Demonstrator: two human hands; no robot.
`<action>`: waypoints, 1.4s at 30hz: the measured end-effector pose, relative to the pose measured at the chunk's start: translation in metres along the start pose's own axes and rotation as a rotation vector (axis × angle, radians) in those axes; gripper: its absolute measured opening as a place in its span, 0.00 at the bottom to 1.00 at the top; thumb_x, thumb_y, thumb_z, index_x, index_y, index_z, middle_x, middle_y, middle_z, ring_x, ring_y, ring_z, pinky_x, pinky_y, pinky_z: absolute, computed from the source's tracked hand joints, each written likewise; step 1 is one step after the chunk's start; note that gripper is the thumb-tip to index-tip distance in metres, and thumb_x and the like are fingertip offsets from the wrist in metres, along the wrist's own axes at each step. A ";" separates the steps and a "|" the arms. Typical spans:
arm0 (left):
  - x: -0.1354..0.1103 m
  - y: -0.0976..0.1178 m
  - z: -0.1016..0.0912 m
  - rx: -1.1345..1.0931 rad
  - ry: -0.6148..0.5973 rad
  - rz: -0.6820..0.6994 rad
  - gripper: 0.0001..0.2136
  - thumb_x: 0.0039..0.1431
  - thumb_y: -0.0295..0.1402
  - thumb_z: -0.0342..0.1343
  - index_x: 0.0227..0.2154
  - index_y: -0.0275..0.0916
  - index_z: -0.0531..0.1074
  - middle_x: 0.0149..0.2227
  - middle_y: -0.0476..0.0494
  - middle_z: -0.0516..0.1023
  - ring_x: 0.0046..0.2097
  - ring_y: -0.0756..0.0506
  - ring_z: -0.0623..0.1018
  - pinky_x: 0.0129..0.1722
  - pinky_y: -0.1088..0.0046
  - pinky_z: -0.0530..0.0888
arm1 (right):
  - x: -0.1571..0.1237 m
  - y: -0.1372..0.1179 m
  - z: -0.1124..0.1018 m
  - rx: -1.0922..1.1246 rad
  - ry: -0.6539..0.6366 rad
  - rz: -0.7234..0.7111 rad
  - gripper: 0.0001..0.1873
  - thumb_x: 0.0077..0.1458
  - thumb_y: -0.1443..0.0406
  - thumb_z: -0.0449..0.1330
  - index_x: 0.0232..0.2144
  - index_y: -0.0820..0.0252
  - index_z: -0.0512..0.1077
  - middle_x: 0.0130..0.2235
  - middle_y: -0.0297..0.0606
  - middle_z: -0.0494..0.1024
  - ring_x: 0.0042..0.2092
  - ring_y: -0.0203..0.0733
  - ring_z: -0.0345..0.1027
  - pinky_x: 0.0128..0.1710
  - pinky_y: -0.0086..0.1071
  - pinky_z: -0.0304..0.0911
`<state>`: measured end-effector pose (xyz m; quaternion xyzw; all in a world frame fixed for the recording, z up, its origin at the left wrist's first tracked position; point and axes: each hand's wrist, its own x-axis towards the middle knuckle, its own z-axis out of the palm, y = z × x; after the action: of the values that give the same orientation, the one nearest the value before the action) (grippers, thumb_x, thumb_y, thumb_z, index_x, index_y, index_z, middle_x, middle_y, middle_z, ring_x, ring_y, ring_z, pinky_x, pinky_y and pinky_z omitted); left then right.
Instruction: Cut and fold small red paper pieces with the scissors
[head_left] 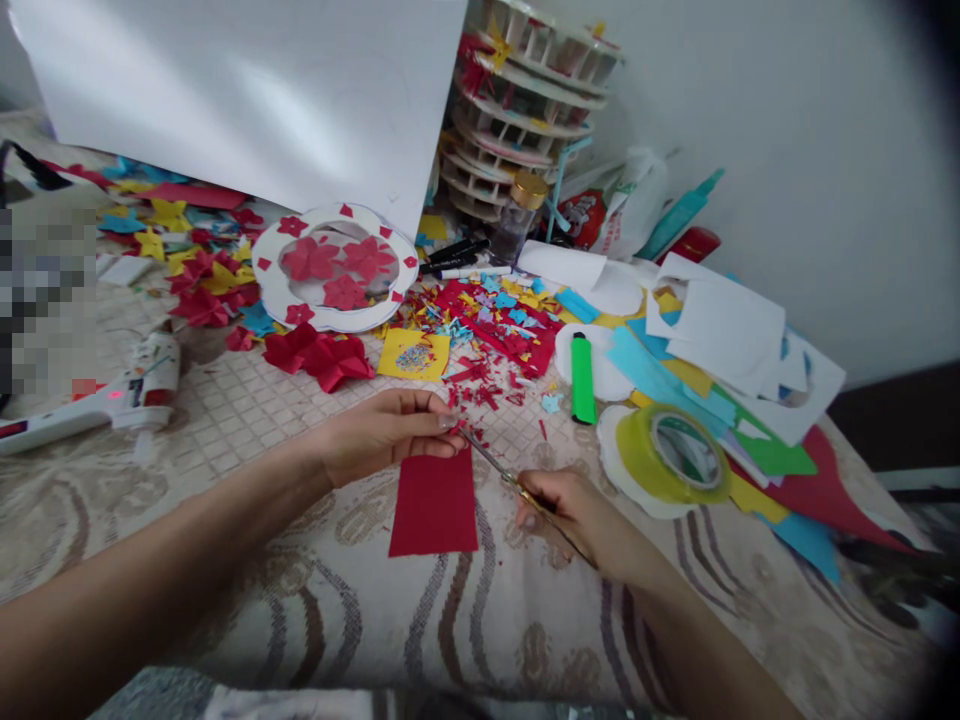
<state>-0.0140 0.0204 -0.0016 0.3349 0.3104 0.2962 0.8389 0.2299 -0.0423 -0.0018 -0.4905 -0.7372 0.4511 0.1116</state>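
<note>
My left hand [397, 432] pinches a small piece of red paper [456, 426] between thumb and fingers. In my right hand [574, 515] is a pair of scissors [495, 462], its blades pointing left and up to the red piece at my left fingertips. Whether the blades are apart I cannot tell. Beneath the left fingers, a red paper rectangle [435, 508] lies flat on the patterned cloth. Beyond my hands are red paper scraps [491, 385] and a yellow paper square [414, 354] bearing a patch of tiny multicoloured bits.
A glue gun [112, 400] lies at left. Behind are a scalloped white ring [266, 262], paper flowers [322, 355] and a tiered rack [525, 110]. To the right sit yellow tape [637, 455], a green highlighter [583, 380] and coloured paper sheets [825, 480].
</note>
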 end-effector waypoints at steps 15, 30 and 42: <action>0.000 0.002 0.003 0.066 0.072 0.042 0.05 0.47 0.28 0.63 0.26 0.34 0.72 0.27 0.46 0.77 0.32 0.51 0.77 0.35 0.78 0.73 | 0.003 -0.011 0.002 -0.165 0.096 0.012 0.25 0.54 0.48 0.53 0.18 0.60 0.57 0.18 0.27 0.59 0.22 0.31 0.51 0.22 0.26 0.44; -0.001 0.003 -0.004 0.110 0.075 0.121 0.07 0.49 0.32 0.61 0.27 0.35 0.68 0.31 0.47 0.78 0.32 0.52 0.77 0.35 0.77 0.72 | 0.013 0.006 -0.015 -0.626 0.523 0.230 0.17 0.54 0.55 0.54 0.20 0.58 0.61 0.20 0.33 0.64 0.24 0.37 0.55 0.24 0.29 0.42; -0.003 -0.003 0.009 0.203 0.133 0.331 0.08 0.51 0.34 0.60 0.27 0.36 0.67 0.31 0.49 0.74 0.34 0.52 0.73 0.41 0.72 0.71 | 0.003 -0.023 0.005 -0.304 0.304 -0.042 0.15 0.55 0.56 0.53 0.22 0.57 0.56 0.20 0.29 0.64 0.23 0.34 0.55 0.23 0.27 0.44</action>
<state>-0.0084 0.0134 0.0023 0.4440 0.3343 0.4184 0.7184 0.2109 -0.0448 0.0128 -0.5485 -0.7815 0.2531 0.1558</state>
